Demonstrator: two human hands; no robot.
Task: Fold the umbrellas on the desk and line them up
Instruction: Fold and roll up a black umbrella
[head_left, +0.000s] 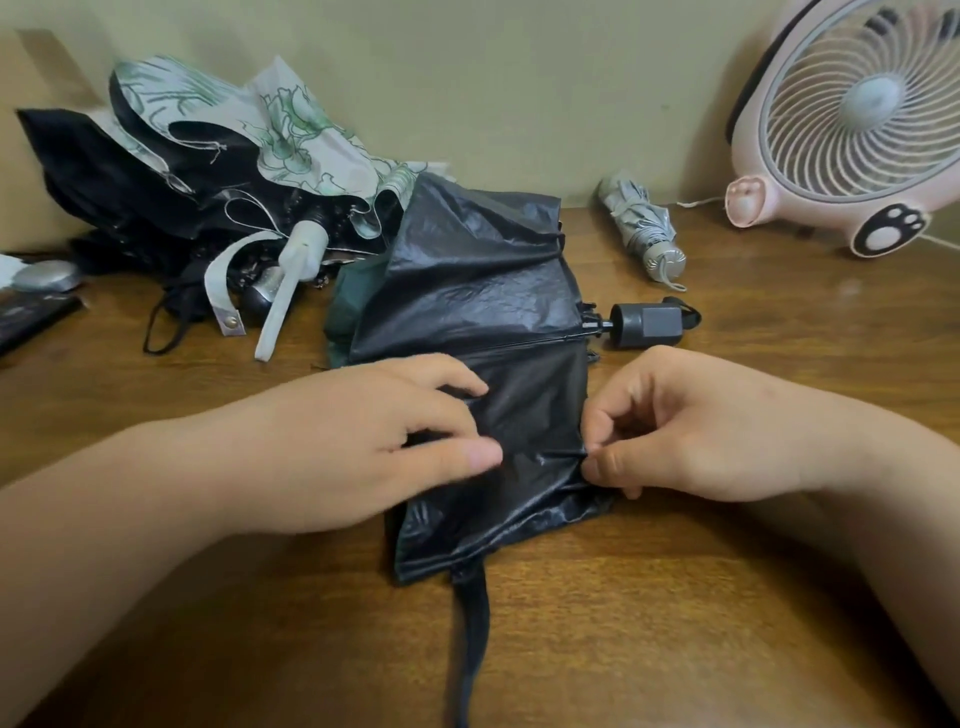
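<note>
A person works at a half-collapsed black umbrella (483, 312) lying in the middle of a wooden worktop (727, 597), its stubby grey handle (647, 325) pointing right and its closing strap (470, 623) trailing toward the camera. The left hand (374, 441) lies on the near panel of the canopy, fingers nearly straight and pressing the cloth flat. The right hand (675, 426) is curled, thumb and forefinger pinching the canopy's edge where a rib tip seems to end.

The cloth looks thin, glossy and slack, so it will likely slide and spring out of its pleats unless held down. The ribs beneath are stiff but slender and probably bend if forced. The safer holds appear to be the rib tips and the panel edges, one pleat at a time, with the handle steadying the roll and the strap wrapped on last.

Behind and to the left of the black umbrella, touching it, a floral umbrella (291, 135) with a pale handle (306, 249) sprawls over a second dark umbrella (78, 166), both still unfolded. Behind it to the right, apart from it, a grey umbrella (641, 228) lies already rolled. Farther right stands a pink desk fan (852, 119) with paw-print feet.

No brand, label or writing can be read on anything in view.
</note>
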